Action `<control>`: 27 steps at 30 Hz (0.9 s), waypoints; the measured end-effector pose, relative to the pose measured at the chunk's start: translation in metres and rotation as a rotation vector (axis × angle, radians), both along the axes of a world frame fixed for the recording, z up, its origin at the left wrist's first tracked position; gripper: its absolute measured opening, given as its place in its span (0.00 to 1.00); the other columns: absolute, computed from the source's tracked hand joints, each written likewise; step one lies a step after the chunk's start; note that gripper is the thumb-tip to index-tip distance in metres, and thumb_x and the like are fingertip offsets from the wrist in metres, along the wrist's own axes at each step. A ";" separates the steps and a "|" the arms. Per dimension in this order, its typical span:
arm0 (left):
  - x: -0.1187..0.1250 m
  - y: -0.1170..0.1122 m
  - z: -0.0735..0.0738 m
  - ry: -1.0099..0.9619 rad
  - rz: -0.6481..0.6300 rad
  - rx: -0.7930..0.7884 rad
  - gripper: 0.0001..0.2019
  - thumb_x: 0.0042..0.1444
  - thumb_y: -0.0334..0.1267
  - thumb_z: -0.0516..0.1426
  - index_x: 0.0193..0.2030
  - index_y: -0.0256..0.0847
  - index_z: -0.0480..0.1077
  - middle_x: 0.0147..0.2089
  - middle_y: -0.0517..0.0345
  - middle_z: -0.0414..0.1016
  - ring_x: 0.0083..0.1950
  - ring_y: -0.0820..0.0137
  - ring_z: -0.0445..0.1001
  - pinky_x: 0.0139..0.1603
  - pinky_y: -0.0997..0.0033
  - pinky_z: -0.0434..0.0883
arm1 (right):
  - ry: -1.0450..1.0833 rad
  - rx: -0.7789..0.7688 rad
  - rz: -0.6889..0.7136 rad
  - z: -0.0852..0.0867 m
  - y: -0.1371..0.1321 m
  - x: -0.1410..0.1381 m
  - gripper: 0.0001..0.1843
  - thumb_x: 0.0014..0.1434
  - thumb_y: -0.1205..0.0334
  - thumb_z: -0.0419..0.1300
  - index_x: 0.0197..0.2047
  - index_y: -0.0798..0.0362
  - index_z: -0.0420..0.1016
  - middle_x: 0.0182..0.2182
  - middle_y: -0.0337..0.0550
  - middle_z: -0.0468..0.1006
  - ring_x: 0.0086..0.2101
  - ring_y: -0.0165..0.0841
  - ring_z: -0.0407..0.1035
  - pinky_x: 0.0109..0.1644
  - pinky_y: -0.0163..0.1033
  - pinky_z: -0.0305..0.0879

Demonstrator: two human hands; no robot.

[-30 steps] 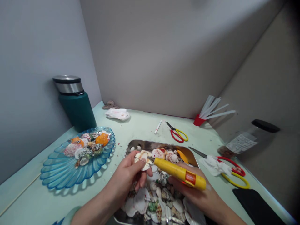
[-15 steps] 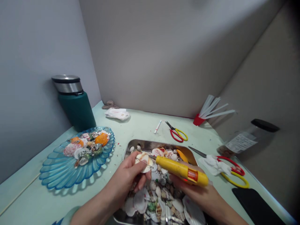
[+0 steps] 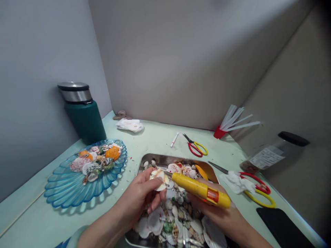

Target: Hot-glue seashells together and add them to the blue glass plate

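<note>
Pinched between the thumb and fingers of my left hand (image 3: 144,193) is a cream-coloured seashell (image 3: 159,179) with brownish streaks. A thin metallic piece seems to lie across it under my thumb. My right hand (image 3: 212,203) is wrapped round a yellow glue gun (image 3: 199,187), whose metal nozzle points left at the shell's upper right edge. Whether the tip touches the shell I cannot tell. Both hands are over a metal tray (image 3: 155,156) filled with many kinds of shells (image 3: 181,213). The glue gun's handle is hidden by my right hand.
Left stands a blue scalloped plate (image 3: 82,194) holding decorated shells, with a green flask (image 3: 86,120) behind. Scissors (image 3: 195,148) and a white marker-like stick (image 3: 174,140) lie beyond the tray. Right are larger scissors (image 3: 267,201), a tissue (image 3: 236,182), a jar (image 3: 274,155), glue sticks (image 3: 230,119) and a black slab (image 3: 281,224).
Hardly anything differs. The thin metallic piece on the shell seems to have shifted slightly under my left thumb, while the glue gun keeps nearly the same place.
</note>
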State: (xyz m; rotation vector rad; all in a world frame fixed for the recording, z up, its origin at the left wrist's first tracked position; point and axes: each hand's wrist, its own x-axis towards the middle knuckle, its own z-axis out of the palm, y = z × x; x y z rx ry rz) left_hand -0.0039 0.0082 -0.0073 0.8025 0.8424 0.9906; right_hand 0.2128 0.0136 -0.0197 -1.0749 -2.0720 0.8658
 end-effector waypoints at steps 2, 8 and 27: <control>0.000 0.000 0.000 -0.002 -0.005 -0.002 0.04 0.58 0.35 0.50 0.32 0.39 0.60 0.22 0.63 0.69 0.12 0.85 0.54 0.12 0.82 0.47 | 0.013 0.010 -0.008 -0.001 0.000 0.001 0.06 0.59 0.61 0.57 0.31 0.51 0.66 0.26 0.37 0.69 0.27 0.32 0.64 0.32 0.36 0.62; 0.000 -0.001 -0.001 -0.011 0.016 -0.006 0.04 0.58 0.35 0.50 0.32 0.39 0.60 0.21 0.64 0.68 0.11 0.85 0.54 0.12 0.82 0.46 | 0.010 -0.040 0.019 0.002 0.001 0.000 0.07 0.60 0.59 0.55 0.31 0.52 0.67 0.26 0.38 0.69 0.26 0.31 0.63 0.30 0.37 0.61; 0.005 -0.003 0.001 0.157 -0.014 0.018 0.06 0.55 0.38 0.52 0.32 0.41 0.58 0.21 0.63 0.70 0.13 0.83 0.53 0.13 0.82 0.49 | -0.045 0.024 -0.002 -0.002 0.003 -0.001 0.04 0.57 0.64 0.56 0.30 0.51 0.67 0.23 0.36 0.70 0.23 0.30 0.63 0.26 0.33 0.59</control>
